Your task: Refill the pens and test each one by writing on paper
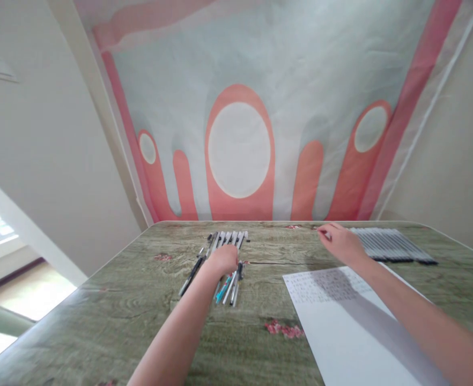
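My left hand (223, 260) is closed over the pens at the table's centre-left; what its fingers hold, if anything, is hidden. Behind it lies a row of clear-barrelled pens (229, 237), and nearer me are several loose pens, among them a turquoise one (223, 289). A black pen (191, 276) lies left of the hand. My right hand (338, 239) is raised above the far side of the table, its fingers pinched together; anything between them is too small to name. Beside it, on the right, several refills or thin pens (391, 244) with dark ends lie in a neat row.
A white sheet (341, 321) with handwriting at its top lies under my right forearm. The wood-patterned table (111, 316) has pink flower prints. A backdrop (293, 80) with coral shapes stands behind the far edge. A window is at the far left.
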A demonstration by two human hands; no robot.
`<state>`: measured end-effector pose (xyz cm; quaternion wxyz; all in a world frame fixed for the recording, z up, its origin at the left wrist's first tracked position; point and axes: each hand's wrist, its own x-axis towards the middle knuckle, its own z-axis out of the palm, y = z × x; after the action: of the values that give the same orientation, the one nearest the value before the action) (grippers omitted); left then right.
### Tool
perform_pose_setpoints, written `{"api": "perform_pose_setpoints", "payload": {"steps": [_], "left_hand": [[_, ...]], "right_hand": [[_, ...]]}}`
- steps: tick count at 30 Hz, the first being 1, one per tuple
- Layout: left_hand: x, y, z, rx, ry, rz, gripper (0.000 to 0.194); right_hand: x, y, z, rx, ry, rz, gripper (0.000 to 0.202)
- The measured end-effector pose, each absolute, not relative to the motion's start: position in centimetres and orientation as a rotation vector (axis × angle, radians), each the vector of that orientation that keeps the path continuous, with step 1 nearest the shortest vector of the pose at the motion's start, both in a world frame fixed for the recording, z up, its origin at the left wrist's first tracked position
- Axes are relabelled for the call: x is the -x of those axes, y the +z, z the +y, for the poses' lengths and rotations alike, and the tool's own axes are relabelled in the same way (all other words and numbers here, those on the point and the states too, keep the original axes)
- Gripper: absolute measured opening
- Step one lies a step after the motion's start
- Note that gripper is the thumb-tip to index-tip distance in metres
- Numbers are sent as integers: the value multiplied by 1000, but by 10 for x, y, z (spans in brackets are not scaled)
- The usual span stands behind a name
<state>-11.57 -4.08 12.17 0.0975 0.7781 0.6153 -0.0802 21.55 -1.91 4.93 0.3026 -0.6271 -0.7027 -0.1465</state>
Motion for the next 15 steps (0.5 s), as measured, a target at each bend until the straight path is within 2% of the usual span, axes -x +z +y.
{"api": "perform_pose_setpoints", "payload": {"steps": [6,11,15], "left_hand": [[105,110,-37,-2251,-355,1753,10],[104,104,-37,-2287,-299,1818,19],[103,101,-38,-2291,-269,1805,22]], "right_hand": [[-137,65,-50,1256,94,-2389,15],[-90,53,-54,1125,160,-2509,10],[-61,45,-46,1003,171,-2472,14]]}}
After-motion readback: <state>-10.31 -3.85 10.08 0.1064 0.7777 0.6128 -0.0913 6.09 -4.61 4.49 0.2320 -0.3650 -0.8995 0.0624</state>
